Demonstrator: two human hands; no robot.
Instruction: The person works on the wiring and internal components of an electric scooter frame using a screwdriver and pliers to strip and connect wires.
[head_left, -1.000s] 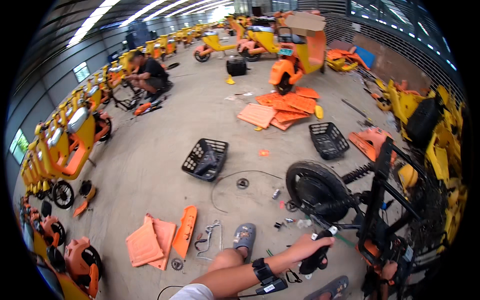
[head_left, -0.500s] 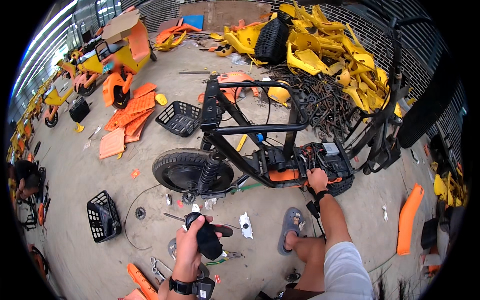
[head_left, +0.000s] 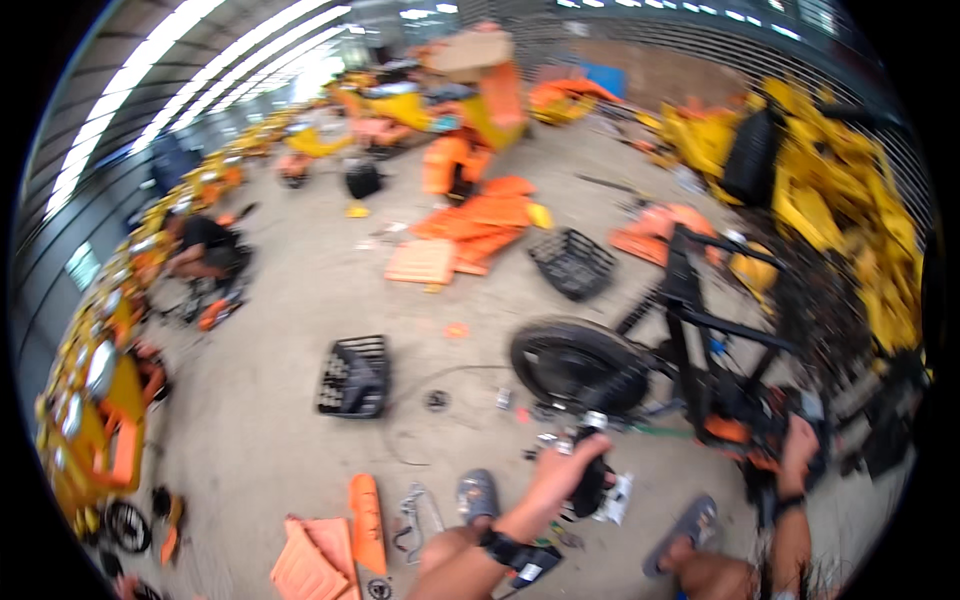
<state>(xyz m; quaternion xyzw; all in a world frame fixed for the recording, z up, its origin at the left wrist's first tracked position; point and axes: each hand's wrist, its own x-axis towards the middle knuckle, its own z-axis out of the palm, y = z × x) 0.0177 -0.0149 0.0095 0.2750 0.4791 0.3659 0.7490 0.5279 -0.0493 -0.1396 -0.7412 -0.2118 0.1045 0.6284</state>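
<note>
My left hand [head_left: 562, 472] is closed round a black rounded object [head_left: 590, 482], blurred, of a kind I cannot make out. It is held above the floor in front of the black rear wheel [head_left: 575, 370] of a stripped scooter frame [head_left: 685, 290]. My right hand [head_left: 798, 447] reaches into the frame's low middle part, where dark components and an orange piece [head_left: 727, 429] show. Its fingers look closed there, but what they grip is hidden and smeared by motion.
Black baskets [head_left: 353, 377] [head_left: 572, 263] lie on the floor, with orange panels [head_left: 315, 555] near my left foot. Yellow body parts [head_left: 800, 190] are piled at the far right. A person in dark clothes [head_left: 205, 248] crouches at the left beside a long row of yellow scooters [head_left: 90, 440].
My view has swung left and up, so the scooter frame and both hands now sit farther right. The left hand still holds the black object; the right hand remains at the frame.
</note>
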